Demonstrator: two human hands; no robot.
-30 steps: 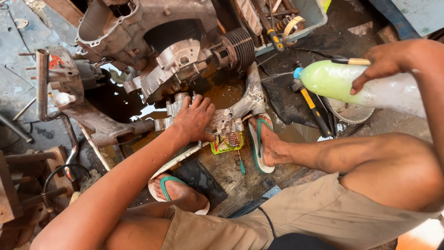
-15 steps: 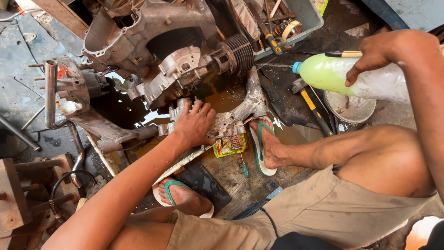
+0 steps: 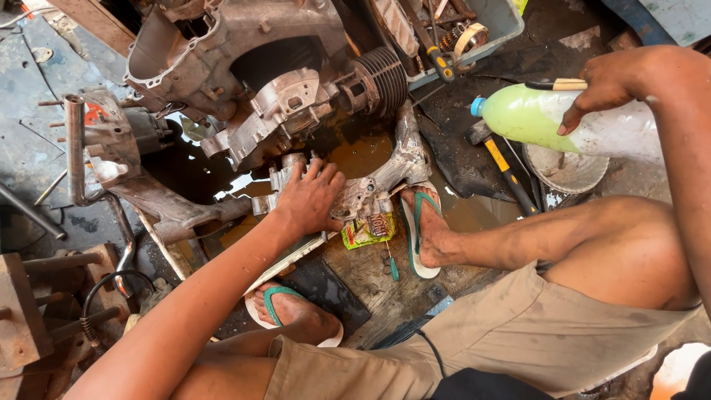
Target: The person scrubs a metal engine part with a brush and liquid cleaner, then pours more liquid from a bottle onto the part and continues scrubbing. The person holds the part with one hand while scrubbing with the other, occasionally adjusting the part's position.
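Oil-stained workshop flooring (image 3: 459,215) is spreading under everything, wet with a brown puddle and littered with engine parts. Squatting over it, the person is pressing the left hand (image 3: 309,198) flat, fingers spread and not curled round anything, on a grimy aluminium engine casing (image 3: 370,189) lying on the ground between the two green flip-flops (image 3: 416,230). The right hand (image 3: 603,85) is closing firmly around a clear plastic bottle (image 3: 533,118) of pale green liquid, held on its side at the upper right with its blue cap (image 3: 478,106) pointing toward the casing; a thin brush handle (image 3: 559,84) is lying pinched along the bottle under the same fingers. Compared with a second ago, the bottle is sitting almost where it was, shifting only slightly, and the left hand is staying planted on the casing, so the work is looking paused in a hold, with no liquid visibly leaving the cap. Behind the casing, a finned cylinder (image 3: 381,78) is jutting from a larger crankcase (image 3: 222,52). A yellow-handled hammer (image 3: 503,169) and a round metal bowl (image 3: 566,170) are resting below the bottle, and a small yellow-green sachet (image 3: 368,228) is lying just beside the casing.
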